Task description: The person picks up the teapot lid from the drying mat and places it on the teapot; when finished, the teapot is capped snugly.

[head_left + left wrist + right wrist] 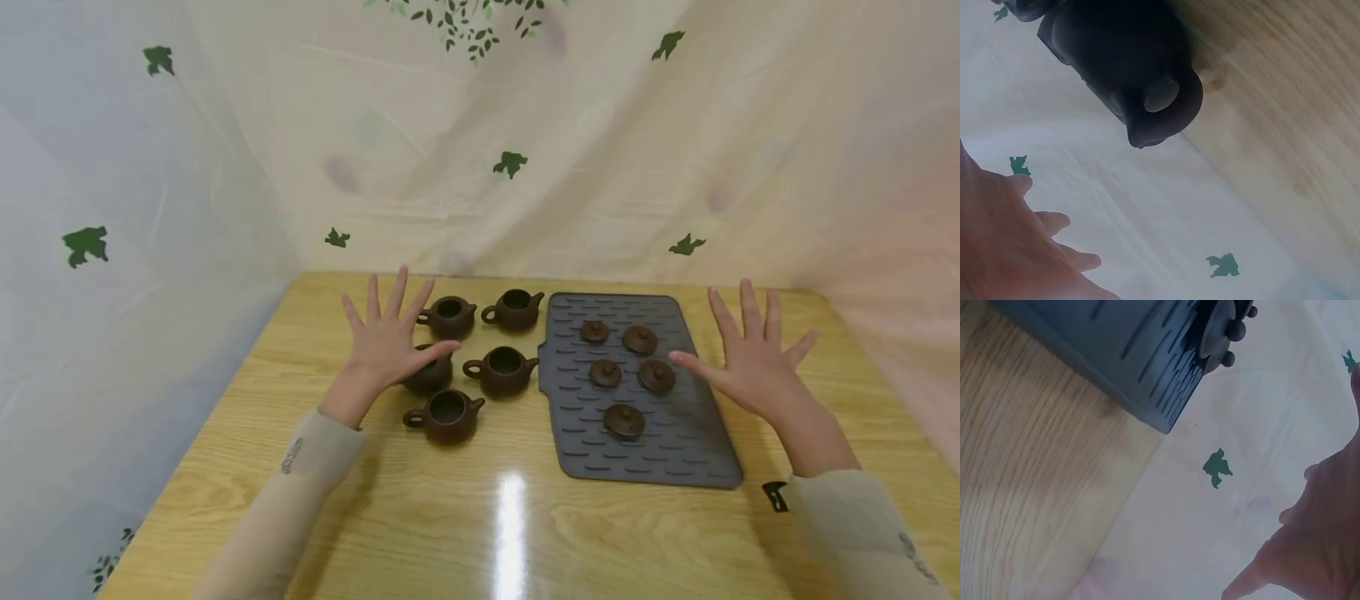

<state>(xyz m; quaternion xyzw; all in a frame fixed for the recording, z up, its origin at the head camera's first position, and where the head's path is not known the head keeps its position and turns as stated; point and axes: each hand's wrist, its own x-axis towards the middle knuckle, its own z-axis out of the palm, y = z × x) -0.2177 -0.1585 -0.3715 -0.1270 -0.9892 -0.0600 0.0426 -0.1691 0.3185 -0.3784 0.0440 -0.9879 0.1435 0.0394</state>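
Observation:
My left hand (386, 346) is spread wide with nothing in it, above the left part of a group of small dark brown teapots. Its thumb overlaps one lidless teapot (429, 373) in the head view. Near it stand more lidless teapots, one in front (450, 419), one to the right (507, 373) and two behind. One teapot's looped handle (1175, 109) shows large in the left wrist view. My right hand (757, 371), also spread and holding nothing, is by the right edge of a dark grey mat (686, 454). Several round brown lids (624, 422) with knobs lie on the mat.
The wooden table (450, 525) carries everything, with a bright reflection at its front middle. A pale cloth (420, 167) with green bird shapes hangs behind and at the sides. A small black object (776, 496) shows beside the right sleeve.

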